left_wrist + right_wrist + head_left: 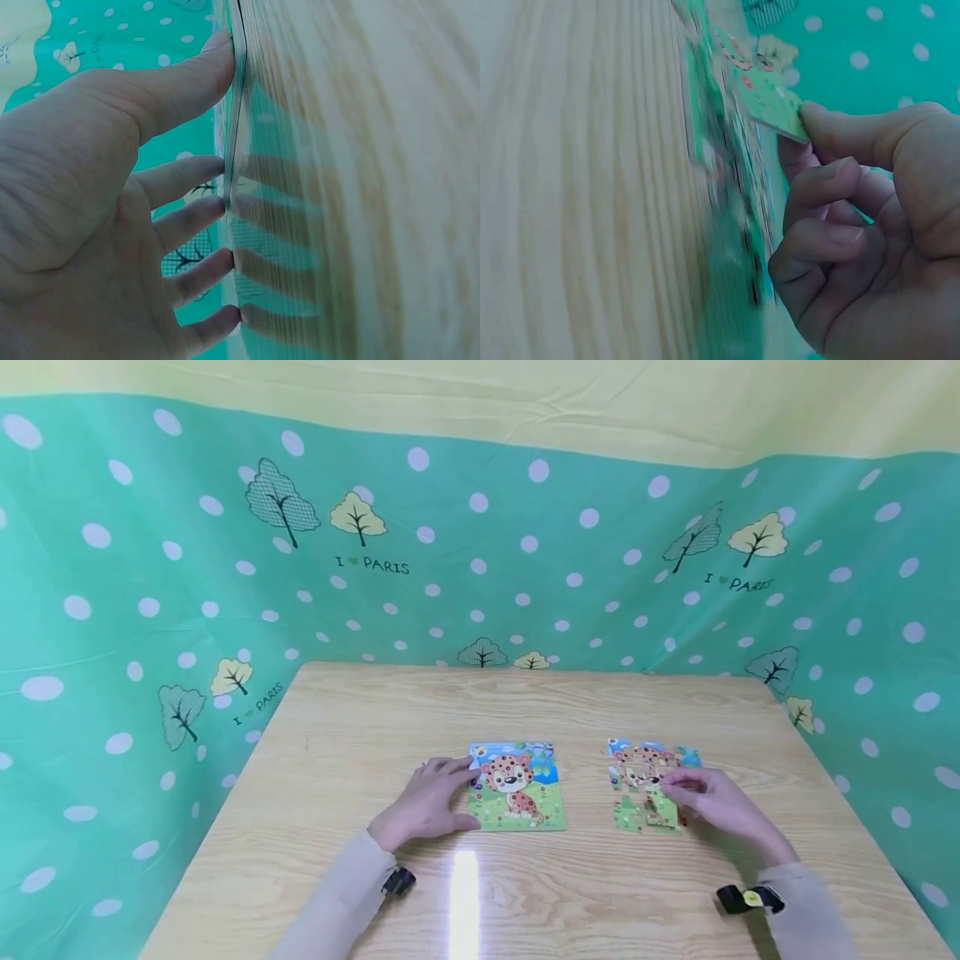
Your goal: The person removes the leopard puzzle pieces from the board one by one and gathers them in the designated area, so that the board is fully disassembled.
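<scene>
On the wooden table lies a square leopard picture board [553, 797], in one whole. My left hand [427, 806] rests along its left side, thumb near the lower edge and the other fingers near the upper left. Those fingers look spread and nearly straight in the left wrist view. To the right, leopard puzzle pieces [627, 812] lie close together with gaps between them. Between thumb and index finger, my right hand [716, 800] pinches a green puzzle piece [776, 105], tilted up above the others. The remaining right fingers are curled.
The wooden table [360, 718] runs back to a green dotted curtain [480, 531] that also closes both sides. A bright light reflection falls in front of the picture board. Black straps [738, 900] sit at both wrists.
</scene>
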`<state>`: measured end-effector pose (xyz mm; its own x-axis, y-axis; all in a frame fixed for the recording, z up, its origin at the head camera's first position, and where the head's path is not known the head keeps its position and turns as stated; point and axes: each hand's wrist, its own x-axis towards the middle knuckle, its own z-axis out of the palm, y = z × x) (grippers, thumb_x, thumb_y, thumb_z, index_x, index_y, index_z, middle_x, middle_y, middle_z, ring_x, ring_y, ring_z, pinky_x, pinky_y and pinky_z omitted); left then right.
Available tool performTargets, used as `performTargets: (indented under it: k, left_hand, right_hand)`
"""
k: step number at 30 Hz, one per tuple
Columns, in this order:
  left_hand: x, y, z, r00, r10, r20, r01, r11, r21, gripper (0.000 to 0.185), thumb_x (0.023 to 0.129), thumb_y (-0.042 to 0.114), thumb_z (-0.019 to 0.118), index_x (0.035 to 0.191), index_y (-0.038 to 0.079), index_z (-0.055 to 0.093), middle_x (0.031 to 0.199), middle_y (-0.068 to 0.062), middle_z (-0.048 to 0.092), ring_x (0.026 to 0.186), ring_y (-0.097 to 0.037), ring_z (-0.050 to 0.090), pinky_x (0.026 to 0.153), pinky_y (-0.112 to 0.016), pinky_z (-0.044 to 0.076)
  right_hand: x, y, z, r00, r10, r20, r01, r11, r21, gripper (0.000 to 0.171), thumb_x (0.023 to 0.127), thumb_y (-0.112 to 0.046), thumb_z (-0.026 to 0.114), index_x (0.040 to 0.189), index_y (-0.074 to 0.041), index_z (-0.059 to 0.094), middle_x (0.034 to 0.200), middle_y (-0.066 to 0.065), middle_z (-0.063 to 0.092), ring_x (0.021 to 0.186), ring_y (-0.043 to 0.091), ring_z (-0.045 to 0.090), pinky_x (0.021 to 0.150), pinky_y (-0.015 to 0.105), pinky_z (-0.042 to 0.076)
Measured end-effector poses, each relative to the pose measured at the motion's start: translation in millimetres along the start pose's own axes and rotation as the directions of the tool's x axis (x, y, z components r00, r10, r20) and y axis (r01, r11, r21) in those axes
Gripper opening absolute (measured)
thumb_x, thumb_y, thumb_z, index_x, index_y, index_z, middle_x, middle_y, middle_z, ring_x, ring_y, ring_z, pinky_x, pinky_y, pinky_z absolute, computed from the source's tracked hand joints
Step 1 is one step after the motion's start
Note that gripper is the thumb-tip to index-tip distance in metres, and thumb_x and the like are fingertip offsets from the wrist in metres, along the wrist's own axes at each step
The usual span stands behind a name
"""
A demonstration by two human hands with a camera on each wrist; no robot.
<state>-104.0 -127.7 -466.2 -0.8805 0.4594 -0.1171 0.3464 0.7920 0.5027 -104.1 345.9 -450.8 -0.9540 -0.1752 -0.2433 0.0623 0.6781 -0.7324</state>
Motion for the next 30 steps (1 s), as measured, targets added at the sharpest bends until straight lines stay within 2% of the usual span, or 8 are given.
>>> performTargets:
  k: [9, 13, 24, 30]
  left_hand:
    - [-1.0, 2.0, -2.1, 1.000, -0.009, 0.002, 0.009, 1.000, 0.003, 0.084, 0.086, 0.045, 0.086, 0.159, 0.019, 0.051, 0.173, -0.008, 0.037, 0.157, -0.043, 0.033, 0.128, -0.073, 0.023]
    - [-1.6, 1.6, -2.0, 1.000, -0.013, 0.002, 0.013, 1.000, -0.001, 0.083, 0.087, 0.045, 0.085, 0.158, 0.019, 0.052, 0.173, -0.008, 0.037, 0.158, -0.043, 0.032, 0.128, -0.073, 0.023]
    - [-2.3, 0.7, -1.7, 1.000, -0.002, 0.006, 0.002, 1.000, 0.006, 0.083, 0.086, 0.045, 0.085, 0.158, 0.018, 0.053, 0.172, -0.010, 0.038, 0.157, -0.043, 0.034, 0.127, -0.072, 0.025]
    - [-1.5, 0.7, -1.4, 1.000, -0.013, 0.005, 0.013, 1.000, 0.011, 0.083, 0.086, 0.046, 0.085, 0.157, 0.018, 0.053, 0.172, -0.008, 0.039, 0.157, -0.042, 0.034, 0.128, -0.071, 0.026]
  right_hand:
    - [-18, 25, -30, 0.999, 0.045, -0.019, -0.046, 0.995, -0.090, 0.042, 0.109, -0.034, 0.062, 0.130, 0.002, 0.067, 0.110, 0.011, 0.072, 0.085, 0.011, 0.060, 0.066, 0.027, 0.054]
    - [-21, 33, -38, 0.997, 0.076, -0.022, -0.078, 0.992, -0.098, 0.047, 0.109, -0.034, 0.061, 0.134, 0.006, 0.065, 0.116, 0.014, 0.073, 0.088, 0.010, 0.061, 0.066, 0.026, 0.055]
    - [-19, 39, -33, 0.993, 0.109, -0.039, -0.112, 0.989, -0.092, 0.048, 0.108, -0.035, 0.063, 0.133, 0.006, 0.066, 0.113, 0.012, 0.074, 0.082, 0.012, 0.059, 0.064, 0.026, 0.054]
    - [-20, 38, -31, 0.993, 0.107, -0.050, -0.112, 0.990, -0.091, 0.043, 0.107, -0.031, 0.064, 0.129, 0.005, 0.068, 0.112, 0.012, 0.075, 0.082, 0.011, 0.059, 0.064, 0.027, 0.054]
